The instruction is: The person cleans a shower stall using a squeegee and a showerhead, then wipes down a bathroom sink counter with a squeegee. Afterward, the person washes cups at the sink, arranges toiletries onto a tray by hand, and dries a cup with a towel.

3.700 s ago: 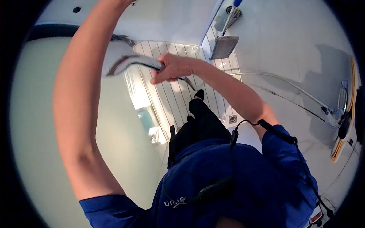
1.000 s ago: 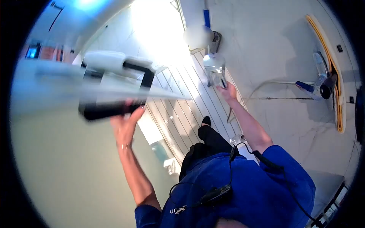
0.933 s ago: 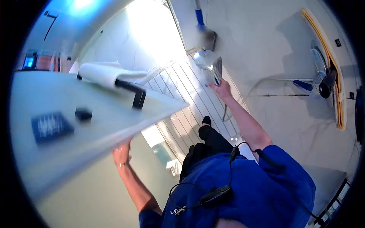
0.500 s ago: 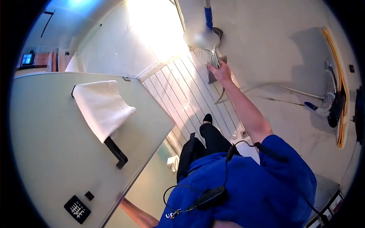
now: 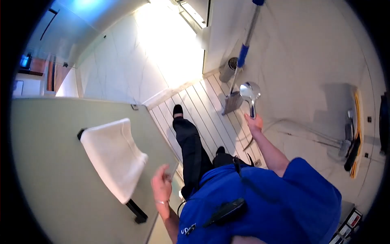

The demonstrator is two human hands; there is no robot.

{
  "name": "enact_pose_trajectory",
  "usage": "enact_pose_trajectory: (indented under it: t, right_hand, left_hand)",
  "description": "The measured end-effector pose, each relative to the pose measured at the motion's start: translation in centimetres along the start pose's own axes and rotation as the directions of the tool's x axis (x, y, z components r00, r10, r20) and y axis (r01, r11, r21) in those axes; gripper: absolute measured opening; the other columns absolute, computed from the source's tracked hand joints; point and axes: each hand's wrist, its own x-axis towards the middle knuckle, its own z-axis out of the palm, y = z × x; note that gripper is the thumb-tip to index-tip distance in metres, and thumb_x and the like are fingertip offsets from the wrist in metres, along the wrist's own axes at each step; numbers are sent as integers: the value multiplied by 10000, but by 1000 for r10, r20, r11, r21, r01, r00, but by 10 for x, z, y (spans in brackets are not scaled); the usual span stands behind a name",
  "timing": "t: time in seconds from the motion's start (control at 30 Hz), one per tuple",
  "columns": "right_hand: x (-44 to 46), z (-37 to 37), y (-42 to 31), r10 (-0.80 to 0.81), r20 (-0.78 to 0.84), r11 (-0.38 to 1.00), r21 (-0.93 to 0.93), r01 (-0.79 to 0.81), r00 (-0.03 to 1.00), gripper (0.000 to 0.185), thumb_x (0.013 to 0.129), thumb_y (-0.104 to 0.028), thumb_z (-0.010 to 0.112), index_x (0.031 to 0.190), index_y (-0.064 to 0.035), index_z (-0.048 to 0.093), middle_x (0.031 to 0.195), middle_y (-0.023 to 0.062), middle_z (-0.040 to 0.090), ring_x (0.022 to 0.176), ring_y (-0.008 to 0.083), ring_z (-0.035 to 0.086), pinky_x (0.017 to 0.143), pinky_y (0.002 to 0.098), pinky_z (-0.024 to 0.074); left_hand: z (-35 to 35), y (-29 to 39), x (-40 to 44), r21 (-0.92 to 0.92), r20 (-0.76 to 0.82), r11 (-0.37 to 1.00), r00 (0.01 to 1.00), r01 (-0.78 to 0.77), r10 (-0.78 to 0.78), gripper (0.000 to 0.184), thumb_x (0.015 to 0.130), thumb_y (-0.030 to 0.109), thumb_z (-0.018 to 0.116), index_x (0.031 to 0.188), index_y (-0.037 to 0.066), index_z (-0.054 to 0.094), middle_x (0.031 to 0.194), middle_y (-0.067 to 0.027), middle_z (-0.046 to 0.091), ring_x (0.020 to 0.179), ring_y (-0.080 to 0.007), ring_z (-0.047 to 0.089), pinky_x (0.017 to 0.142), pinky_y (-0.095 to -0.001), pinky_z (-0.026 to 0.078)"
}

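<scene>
Showerhead of round polished chrome (image 5: 250,90) | above white slatted floor (image 5: 200,112), near its wall-side edge | right hand (image 5: 255,124): grip clamped on handle (image 5: 252,110) | left hand (image 5: 161,186): grip loosely apart, near frosted glass door's (image 5: 53,162) edge

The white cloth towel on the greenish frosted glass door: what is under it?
Under the towel is an angular black bar; only its two ends show, at upper left and lower right. Its middle is covered, as is the door surface behind.
</scene>
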Motion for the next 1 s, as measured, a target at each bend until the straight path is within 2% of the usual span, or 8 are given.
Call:
enact_pose_trajectory:
  t: [0.1, 0.27, 0.37, 0.47, 0.53, 0.7, 0.87, 1.0]
  right_hand:
    - [18, 16, 7, 192, -30, 981, 42, -191, 981, 492, 670, -498, 713, 810, -40, 602, 728, 129, 639, 701, 271, 627, 623, 404, 462]
    - [4, 23, 0, 279, -383, 957, 33, -289, 881, 480, 683, -424, 755, 834, -2, 584, 577, 45, 566, 489, 123, 535, 494, 313, 458]
    - [-7, 33, -7, 431, -534, 898, 173, -404, 727, 353, 696, -300, 780, 648, -57, 530, 560, 17, 552, 468, 100, 492, 450, 258, 400]
    - [-28, 38, -70, 531, -601, 847, 380, -371, 597, 381, 701, -269, 786, 591, -70, 481, 524, -2, 512, 462, 79, 464, 437, 253, 378]
    - [-37, 38, -120, 615, -601, 783, 383, -491, 511, 390, 702, -365, 760, 675, -36, 552, 530, 37, 528, 487, 142, 472, 480, 332, 389]
    - [-57, 68, -186, 617, -582, 787, 481, -387, 530, 379, 665, -331, 785, 672, -52, 529, 544, 67, 514, 508, 198, 495, 491, 343, 401]
    - [-81, 96, -214, 518, -425, 847, 378, -375, 742, 397, 634, -376, 778, 708, -68, 539, 646, 65, 558, 607, 260, 565, 548, 357, 452]
    - [-117, 138, -187, 570, -444, 822, 320, -472, 692, 426, 623, -447, 748, 709, -85, 541, 665, 58, 585, 648, 255, 609, 563, 373, 471]
  left_hand:
    - [-8, 81, 138, -161, 106, 924, 924, -348, 366, 450, 724, -154, 375, 1059, 33, 609, 1069, -90, 612, 919, -173, 599, 712, -303, 509]
    - [12, 149, 360, 42, 408, 642, 599, -766, 688, 392, 658, -98, 459, 987, 32, 628, 1124, -190, 577, 1002, -354, 563, 872, -359, 461]
    - [-4, 220, 421, -85, 584, 691, 526, -717, 618, 313, 717, -73, 492, 975, 27, 636, 1010, -186, 627, 885, -312, 621, 792, -348, 500]
    - [-9, 270, 466, 1, 820, 906, 519, -423, 242, 193, 787, 10, 558, 958, 13, 648, 876, -170, 664, 747, -237, 658, 683, -316, 522]
    - [17, 265, 500, -92, 824, 864, 450, -495, 345, 179, 801, 130, 634, 919, -1, 662, 783, -137, 681, 661, -163, 658, 585, -284, 508]
    - [75, 276, 480, -270, 881, 580, 47, -768, 471, 157, 830, 165, 573, 848, 33, 655, 659, -117, 641, 612, -245, 641, 579, -322, 505]
    - [129, 298, 425, -246, 963, 149, -224, -958, 150, 272, 781, 12, 501, 1030, 60, 598, 930, -135, 650, 889, -312, 618, 777, -370, 492]
    - [187, 308, 431, -473, 881, -3, -473, -881, 37, 344, 682, -12, 576, 1013, 70, 618, 1029, -150, 613, 973, -327, 584, 839, -380, 474]
